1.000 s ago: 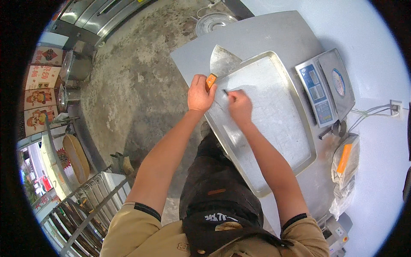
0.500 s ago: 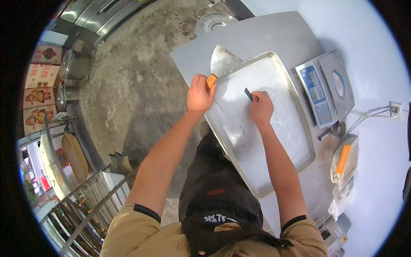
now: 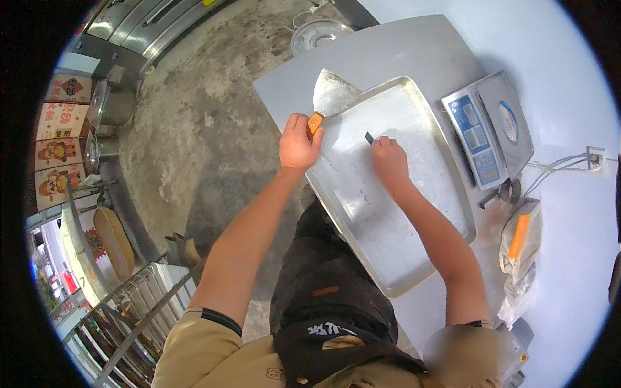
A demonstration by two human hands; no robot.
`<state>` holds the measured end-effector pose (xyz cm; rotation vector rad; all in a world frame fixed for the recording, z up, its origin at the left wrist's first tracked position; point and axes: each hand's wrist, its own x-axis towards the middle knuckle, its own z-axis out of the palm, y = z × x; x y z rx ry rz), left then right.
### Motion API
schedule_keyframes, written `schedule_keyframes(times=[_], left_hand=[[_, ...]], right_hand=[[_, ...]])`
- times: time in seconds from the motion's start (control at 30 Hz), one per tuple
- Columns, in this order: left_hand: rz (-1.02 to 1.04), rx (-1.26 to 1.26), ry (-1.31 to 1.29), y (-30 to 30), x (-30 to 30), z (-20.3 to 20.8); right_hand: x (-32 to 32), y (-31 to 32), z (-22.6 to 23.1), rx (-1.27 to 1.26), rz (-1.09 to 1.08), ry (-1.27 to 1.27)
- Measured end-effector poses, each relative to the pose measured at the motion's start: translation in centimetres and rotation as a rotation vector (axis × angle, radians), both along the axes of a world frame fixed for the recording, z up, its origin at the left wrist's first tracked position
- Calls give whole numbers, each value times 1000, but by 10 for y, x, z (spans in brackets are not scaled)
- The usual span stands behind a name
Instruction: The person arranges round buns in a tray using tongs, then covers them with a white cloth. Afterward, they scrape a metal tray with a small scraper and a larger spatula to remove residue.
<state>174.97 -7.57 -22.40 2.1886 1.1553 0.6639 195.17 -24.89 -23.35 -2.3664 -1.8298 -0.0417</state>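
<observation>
A wide, flared metal blade and an orange handle look like one scraper, at the far left corner of a shallow metal baking tray. My left hand is closed around the handle, at the tray's left rim. Over the tray's middle, my right hand pinches a small, dark, flat strip. Its tip sticks out past my fingers toward the far left. The rest of the strip is hidden in my grip. Faint marks and smears show on the tray's pale surface.
Beneath the tray is a grey table. A digital scale stands right of it, with a tape roll and a plastic bag nearer me. A round metal lid lies beyond the table. A metal rack is at the lower left.
My right hand has shifted slightly left over the tray with the dark strip, and its elbow has swung outward. My left hand stays on the orange handle.
</observation>
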Motion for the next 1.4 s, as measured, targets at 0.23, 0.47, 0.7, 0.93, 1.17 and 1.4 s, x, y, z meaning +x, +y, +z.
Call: schedule_keyframes(times=[0.23,0.47,0.7,0.93,1.17,1.4], left_hand=[[-10,10,6,1,1,-4],[-2,-10,15,-1,0,1],[-14,5,5,0,0,-2],[-22,14,-7,1,-1,-3],[-5,14,-9,-1,0,-1],[-11,-13,31,-1,3,4]], right_hand=[[3,15,2,-23,94,-107],[25,12,12,51,-233,241],[18,-5,-2,210,-399,451],[0,-7,-20,360,-386,336],[-33,-12,-19,306,-286,321],[-82,-27,-13,272,-170,332]])
